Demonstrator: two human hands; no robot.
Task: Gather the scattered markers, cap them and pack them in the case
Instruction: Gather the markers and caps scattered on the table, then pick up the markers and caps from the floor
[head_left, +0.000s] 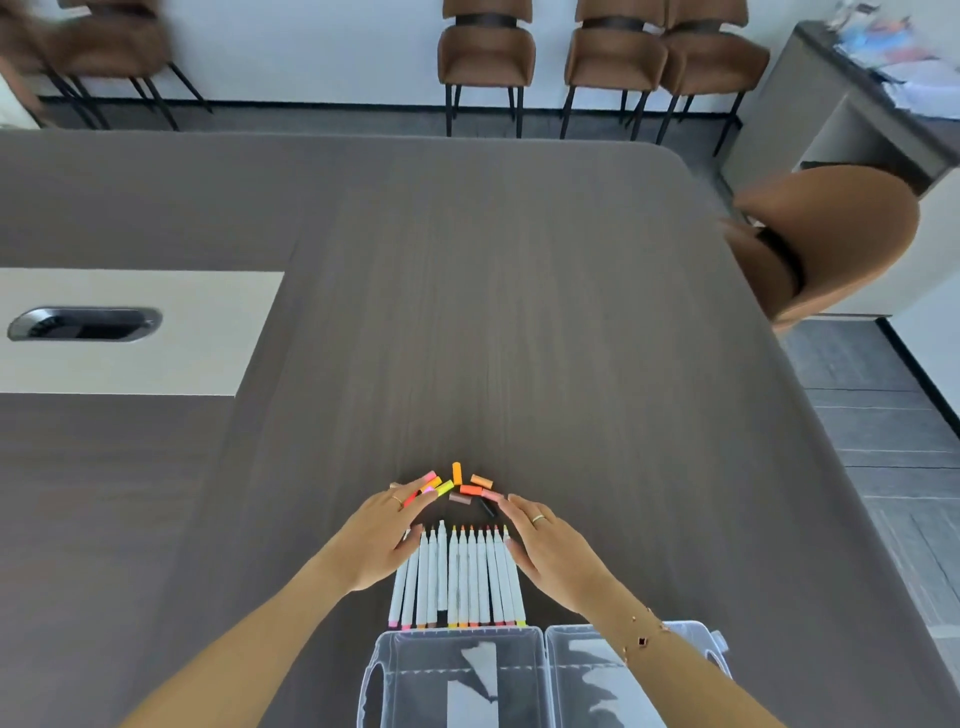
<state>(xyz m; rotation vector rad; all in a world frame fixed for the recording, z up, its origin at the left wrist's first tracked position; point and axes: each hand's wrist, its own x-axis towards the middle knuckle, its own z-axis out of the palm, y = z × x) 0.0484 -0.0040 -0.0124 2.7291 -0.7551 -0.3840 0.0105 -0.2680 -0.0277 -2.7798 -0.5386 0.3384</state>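
My left hand (382, 535) lies flat on the worktop (519, 312), fingers straight and relaxed, gripping nothing; its fingertips touch the leftmost of the loose caps (457, 488), its thumb side sits against the left edge of the marker row. The markers (457, 574) lie side by side between my hands, uncapped, long axes running away from me, tips toward the caps, tails just beside the open clear case (467, 675) nearest me. The caps lie scattered just beyond the tips. My right hand (545, 551) is likewise flat and unclenched, fingers against the row's right edge, fingertips near the rightmost caps. I judge both hands equally near, so either can take a cap next.
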